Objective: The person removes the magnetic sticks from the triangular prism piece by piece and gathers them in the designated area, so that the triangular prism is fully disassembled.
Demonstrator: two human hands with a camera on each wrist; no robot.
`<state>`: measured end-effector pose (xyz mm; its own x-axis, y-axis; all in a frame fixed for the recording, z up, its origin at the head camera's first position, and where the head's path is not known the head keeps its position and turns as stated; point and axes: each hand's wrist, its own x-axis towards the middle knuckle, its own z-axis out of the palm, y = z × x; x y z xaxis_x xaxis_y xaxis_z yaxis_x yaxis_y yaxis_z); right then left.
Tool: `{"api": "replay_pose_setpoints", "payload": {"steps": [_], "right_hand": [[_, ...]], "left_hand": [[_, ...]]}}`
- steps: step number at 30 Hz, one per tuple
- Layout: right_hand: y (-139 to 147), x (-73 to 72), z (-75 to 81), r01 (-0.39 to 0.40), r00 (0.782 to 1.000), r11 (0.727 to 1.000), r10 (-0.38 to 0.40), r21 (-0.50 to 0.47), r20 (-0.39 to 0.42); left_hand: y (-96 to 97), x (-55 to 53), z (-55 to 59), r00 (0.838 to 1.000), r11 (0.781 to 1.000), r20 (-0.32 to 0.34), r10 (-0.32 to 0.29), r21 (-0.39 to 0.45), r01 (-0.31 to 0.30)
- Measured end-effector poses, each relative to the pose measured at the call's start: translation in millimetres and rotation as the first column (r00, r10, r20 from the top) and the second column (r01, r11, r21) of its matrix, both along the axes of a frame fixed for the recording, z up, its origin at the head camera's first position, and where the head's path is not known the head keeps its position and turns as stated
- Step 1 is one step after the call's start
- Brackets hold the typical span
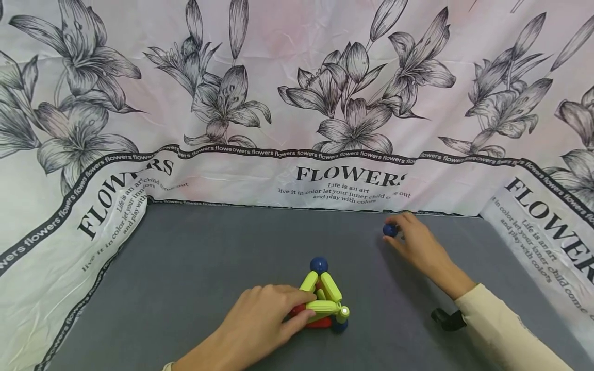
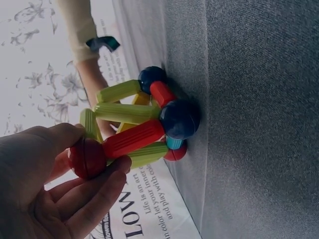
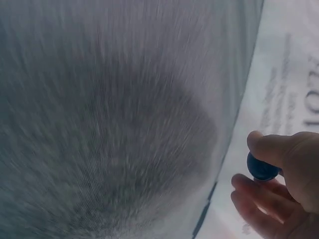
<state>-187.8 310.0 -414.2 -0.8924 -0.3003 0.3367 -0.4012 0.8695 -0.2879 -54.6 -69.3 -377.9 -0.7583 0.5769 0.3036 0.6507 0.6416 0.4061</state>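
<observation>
On the grey table stands a small frame of magnetic rods and balls [image 1: 330, 286], with yellow-green and red rods and a dark blue ball [image 1: 318, 265] on its far corner. My left hand [image 1: 260, 319] holds the frame at its near left. In the left wrist view, the left thumb and fingers pinch a red ball [image 2: 87, 158] joined to a red rod [image 2: 133, 139]; another blue ball [image 2: 180, 119] sits at that rod's other end. Out to the far right, my right hand [image 1: 413, 242] pinches a loose dark blue ball [image 1: 390, 230] between thumb and fingers, apart from the frame.
A white cloth [image 1: 223, 178] printed with flowers and lettering rises behind the table and along both sides. A black strap [image 1: 448, 319] hangs by the right sleeve. The grey tabletop [image 1: 209, 247] stretches around the frame.
</observation>
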Motion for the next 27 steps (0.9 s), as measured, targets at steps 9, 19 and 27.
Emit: {"api": "replay_pose_setpoints", "payload": {"steps": [9, 19, 27], "right_hand": [[20.9, -39.5, -17.5, 0.095, 0.989, 0.991, -0.105, 0.094, 0.107], [27.3, -51.5, -19.2, 0.132, 0.976, 0.987, -0.146, 0.093, 0.164], [28.0, -48.5, -17.6, 0.128, 0.975, 0.987, -0.142, 0.092, 0.171]], "left_hand": [[-1.4, 1.0, -2.4, 1.0, 1.0, 0.024, 0.0, 0.005, 0.0], [-1.4, -0.4, 0.4, 1.0, 1.0, 0.012, -0.007, -0.014, 0.007], [-0.6, -0.1, 1.0, 1.0, 1.0, 0.011, -0.005, -0.016, 0.005]]}}
